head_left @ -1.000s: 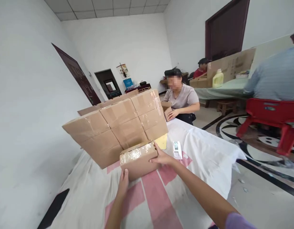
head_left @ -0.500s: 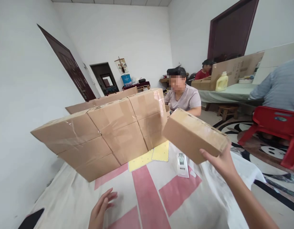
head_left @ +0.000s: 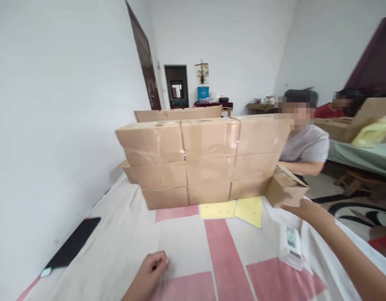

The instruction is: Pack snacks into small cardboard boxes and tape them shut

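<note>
My right hand (head_left: 298,207) grips the near end of a small cardboard box (head_left: 280,189) beside the right end of a stack of boxes. Its fingers are partly hidden behind the box, and I cannot tell whether the box rests on the table. The stack of taped cardboard boxes (head_left: 210,169) stands like a low wall across the table. My left hand (head_left: 153,267) is curled into a loose fist over the cloth, with nothing visible in it. Two yellow sheets (head_left: 217,210) lie in front of the stack. Nearer my right forearm is a white device with a small display (head_left: 290,246).
A pink-and-white cloth (head_left: 224,259) covers the table. On its left edge lies a flat black object (head_left: 75,242). One person (head_left: 306,144) sits just beyond the stack's right end; another in red (head_left: 331,110) is farther back. A yellow jug (head_left: 372,133) stands on the far-right table.
My view has swung right to left, so the stack now faces me. The right hand has brought the box down beside the stack's right end. My left fingers have curled in.
</note>
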`<move>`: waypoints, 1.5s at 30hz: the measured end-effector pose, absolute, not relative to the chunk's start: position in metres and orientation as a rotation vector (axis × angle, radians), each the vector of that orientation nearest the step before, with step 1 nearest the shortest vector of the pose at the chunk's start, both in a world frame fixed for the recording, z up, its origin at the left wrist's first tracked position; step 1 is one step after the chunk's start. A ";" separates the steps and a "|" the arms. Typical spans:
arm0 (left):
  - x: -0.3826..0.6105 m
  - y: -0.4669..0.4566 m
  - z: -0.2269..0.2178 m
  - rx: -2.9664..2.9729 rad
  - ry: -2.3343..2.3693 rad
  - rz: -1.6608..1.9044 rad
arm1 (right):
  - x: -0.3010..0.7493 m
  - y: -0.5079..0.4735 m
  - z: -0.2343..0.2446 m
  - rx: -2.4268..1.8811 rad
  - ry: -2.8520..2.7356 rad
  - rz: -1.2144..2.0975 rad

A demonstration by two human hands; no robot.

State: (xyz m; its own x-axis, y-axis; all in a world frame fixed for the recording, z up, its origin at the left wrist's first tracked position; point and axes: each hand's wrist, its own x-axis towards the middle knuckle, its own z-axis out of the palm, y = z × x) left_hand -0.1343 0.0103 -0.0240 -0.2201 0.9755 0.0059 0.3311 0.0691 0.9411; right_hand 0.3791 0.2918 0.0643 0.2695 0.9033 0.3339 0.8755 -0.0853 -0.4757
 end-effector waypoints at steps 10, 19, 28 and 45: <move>-0.387 0.114 0.012 0.638 1.920 1.944 | 0.011 0.200 0.111 -0.930 -2.445 1.165; -0.506 0.246 -0.031 0.885 1.732 2.061 | -0.347 0.214 0.008 -0.852 -1.850 1.022; -0.535 0.260 -0.069 1.118 1.707 2.010 | -0.356 0.234 -0.030 -0.840 -1.750 0.785; -0.527 0.248 -0.065 0.852 1.617 2.361 | -0.360 0.257 -0.020 -0.714 -1.231 1.358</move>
